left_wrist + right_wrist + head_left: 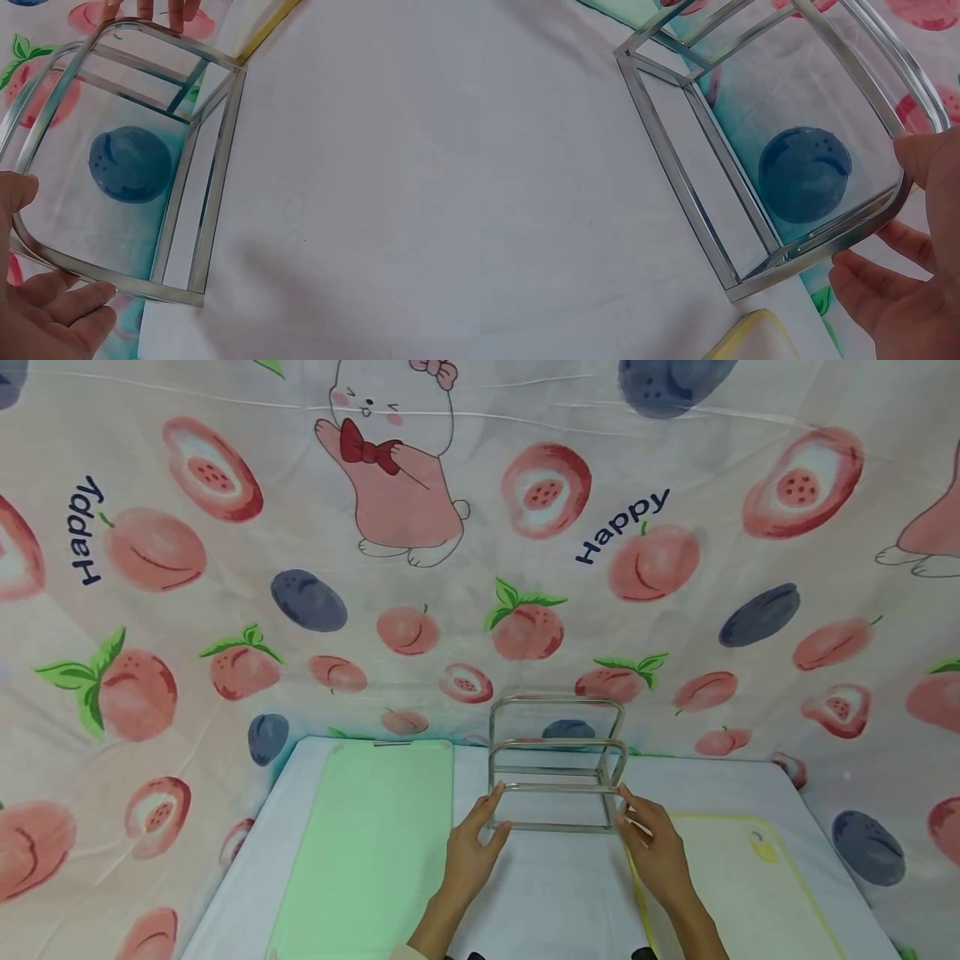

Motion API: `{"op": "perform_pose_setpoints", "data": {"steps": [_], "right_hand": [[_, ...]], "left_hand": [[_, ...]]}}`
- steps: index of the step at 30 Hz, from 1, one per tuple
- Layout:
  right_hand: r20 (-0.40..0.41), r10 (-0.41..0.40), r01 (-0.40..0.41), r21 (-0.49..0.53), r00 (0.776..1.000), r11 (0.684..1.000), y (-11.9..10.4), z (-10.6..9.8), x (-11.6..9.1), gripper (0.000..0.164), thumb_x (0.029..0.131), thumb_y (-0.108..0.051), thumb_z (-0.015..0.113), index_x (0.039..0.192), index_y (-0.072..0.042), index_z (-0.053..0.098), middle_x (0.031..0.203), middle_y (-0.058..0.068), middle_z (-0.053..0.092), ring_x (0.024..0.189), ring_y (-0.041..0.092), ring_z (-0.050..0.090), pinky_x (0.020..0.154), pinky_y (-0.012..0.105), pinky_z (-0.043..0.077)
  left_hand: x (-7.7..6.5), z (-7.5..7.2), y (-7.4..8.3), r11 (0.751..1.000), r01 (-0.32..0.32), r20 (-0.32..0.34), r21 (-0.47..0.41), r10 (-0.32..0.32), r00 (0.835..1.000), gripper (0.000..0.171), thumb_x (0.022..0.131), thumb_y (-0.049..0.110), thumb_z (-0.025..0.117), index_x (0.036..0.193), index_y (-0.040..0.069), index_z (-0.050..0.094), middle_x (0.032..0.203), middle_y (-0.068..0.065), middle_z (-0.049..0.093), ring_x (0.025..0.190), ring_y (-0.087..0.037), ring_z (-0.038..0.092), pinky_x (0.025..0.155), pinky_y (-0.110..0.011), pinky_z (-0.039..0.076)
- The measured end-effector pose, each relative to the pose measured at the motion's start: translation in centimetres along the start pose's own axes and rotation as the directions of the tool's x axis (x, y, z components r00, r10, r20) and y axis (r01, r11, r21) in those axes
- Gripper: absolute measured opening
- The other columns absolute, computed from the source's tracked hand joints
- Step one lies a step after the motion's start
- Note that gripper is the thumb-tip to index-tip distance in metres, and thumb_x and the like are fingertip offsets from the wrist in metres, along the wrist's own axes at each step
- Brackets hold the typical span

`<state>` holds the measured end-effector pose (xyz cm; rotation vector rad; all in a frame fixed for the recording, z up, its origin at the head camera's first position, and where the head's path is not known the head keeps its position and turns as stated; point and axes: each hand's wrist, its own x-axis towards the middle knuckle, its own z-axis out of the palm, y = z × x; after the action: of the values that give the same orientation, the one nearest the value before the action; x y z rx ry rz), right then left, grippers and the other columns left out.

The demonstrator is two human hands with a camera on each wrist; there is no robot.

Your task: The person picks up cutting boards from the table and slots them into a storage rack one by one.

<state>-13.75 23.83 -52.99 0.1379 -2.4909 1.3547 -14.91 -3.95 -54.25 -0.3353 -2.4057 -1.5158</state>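
A silver metal rack (558,787) made of looped bars stands on the white table, near its back edge. My left hand (468,852) grips the rack's left side, thumb on one side of the curved bar and fingers on the other, as the left wrist view shows. On the opposite side my right hand (660,847) holds the rack's right bar the same way, thumb and fingers (877,289) about the curved corner. Nothing sits between the rack's bars (219,180).
To the left lies a light green board (367,860) with a slot at its far end. A pale board with a yellow rim (742,877) lies to the right, close by my right hand. Behind the white table (551,893) hangs a peach-print cloth (480,560).
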Motion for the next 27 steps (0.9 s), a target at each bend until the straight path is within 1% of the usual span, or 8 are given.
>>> {"op": "perform_pose_setpoints", "data": {"steps": [5, 9, 11, 13, 17, 20, 24, 27], "right_hand": [[0.006, -0.009, 0.009, 0.015, 1.000, 1.000, 0.0, 0.3, -0.1, 0.048, 0.097, -0.014, 0.059, 0.143, -0.015, 0.047, 0.132, 0.009, 0.046, 0.112, 0.031, 0.053, 0.091, 0.043, 0.047], [0.000, -0.005, 0.005, 0.019, 1.000, 1.000, 0.0, 0.3, 0.0, 0.049, 0.096, -0.012, 0.060, 0.143, -0.014, 0.047, 0.133, 0.008, 0.045, 0.112, 0.031, 0.053, 0.092, 0.031, 0.047], [0.003, 0.010, -0.010, 0.020, 1.000, 1.000, -0.1, 0.3, 0.0, 0.049, 0.096, -0.013, 0.060, 0.143, -0.015, 0.047, 0.133, 0.007, 0.045, 0.112, 0.030, 0.052, 0.092, 0.028, 0.046], [0.012, 0.016, -0.016, 0.025, 1.000, 1.000, -0.2, 0.3, -0.1, 0.049, 0.096, -0.014, 0.059, 0.143, -0.014, 0.046, 0.134, 0.008, 0.044, 0.113, 0.032, 0.052, 0.092, 0.032, 0.047], [0.007, 0.034, -0.034, 0.031, 0.999, 0.999, -0.4, 0.6, -0.3, 0.049, 0.097, -0.015, 0.059, 0.144, -0.015, 0.045, 0.134, 0.009, 0.043, 0.114, 0.031, 0.051, 0.092, 0.044, 0.045], [-0.005, 0.055, -0.054, 0.034, 0.998, 0.998, -0.6, 0.8, -0.6, 0.050, 0.097, -0.016, 0.059, 0.145, -0.016, 0.044, 0.134, 0.008, 0.042, 0.113, 0.028, 0.049, 0.094, 0.043, 0.043], [-0.014, 0.064, -0.063, 0.047, 0.998, 0.997, -0.9, 1.1, -0.9, 0.052, 0.096, -0.015, 0.061, 0.144, -0.013, 0.044, 0.133, 0.007, 0.042, 0.114, 0.025, 0.046, 0.095, 0.040, 0.040], [-0.028, 0.068, -0.066, 0.059, 0.997, 0.996, -1.1, 1.3, -1.1, 0.052, 0.094, -0.013, 0.062, 0.143, -0.011, 0.046, 0.132, 0.006, 0.042, 0.115, 0.025, 0.046, 0.097, 0.035, 0.040]], "left_hand": [[-0.3, 0.2, -0.2, 1.000, 0.008, -0.022, 0.013, -0.008, 1.000, 0.056, 0.091, 0.020, 0.067, 0.143, 0.030, 0.047, 0.133, -0.009, 0.055, 0.126, -0.031, 0.047, 0.093, -0.057, 0.043], [-0.6, 0.4, -0.2, 1.000, -0.009, -0.021, 0.022, 0.010, 1.000, 0.057, 0.091, 0.016, 0.067, 0.144, 0.024, 0.046, 0.135, -0.013, 0.053, 0.127, -0.033, 0.046, 0.092, -0.059, 0.043], [-0.7, 0.3, -0.2, 1.000, -0.012, -0.016, 0.026, 0.013, 1.000, 0.058, 0.091, 0.016, 0.067, 0.144, 0.024, 0.046, 0.135, -0.016, 0.052, 0.127, -0.034, 0.045, 0.091, -0.060, 0.043], [-0.7, 0.2, -0.2, 0.999, -0.012, -0.017, 0.032, 0.012, 1.000, 0.057, 0.091, 0.017, 0.066, 0.144, 0.025, 0.046, 0.135, -0.018, 0.052, 0.126, -0.035, 0.046, 0.090, -0.061, 0.043], [-0.7, 0.0, -0.1, 0.999, 0.003, -0.007, 0.034, -0.003, 1.000, 0.056, 0.092, 0.021, 0.065, 0.144, 0.028, 0.045, 0.135, -0.018, 0.051, 0.126, -0.034, 0.047, 0.089, -0.061, 0.043], [-0.7, -0.2, 0.0, 1.000, 0.011, 0.004, 0.029, -0.011, 1.000, 0.055, 0.093, 0.022, 0.065, 0.144, 0.028, 0.045, 0.136, -0.017, 0.051, 0.126, -0.034, 0.046, 0.090, -0.061, 0.042], [-0.7, -0.4, -0.1, 0.999, 0.016, -0.001, 0.035, -0.016, 1.000, 0.054, 0.093, 0.024, 0.065, 0.143, 0.030, 0.046, 0.135, -0.017, 0.052, 0.126, -0.033, 0.046, 0.091, -0.061, 0.042], [-0.7, -0.5, -0.1, 0.999, 0.013, -0.005, 0.038, -0.013, 1.000, 0.054, 0.093, 0.024, 0.065, 0.143, 0.031, 0.046, 0.135, -0.018, 0.052, 0.125, -0.033, 0.047, 0.090, -0.060, 0.043]]}}
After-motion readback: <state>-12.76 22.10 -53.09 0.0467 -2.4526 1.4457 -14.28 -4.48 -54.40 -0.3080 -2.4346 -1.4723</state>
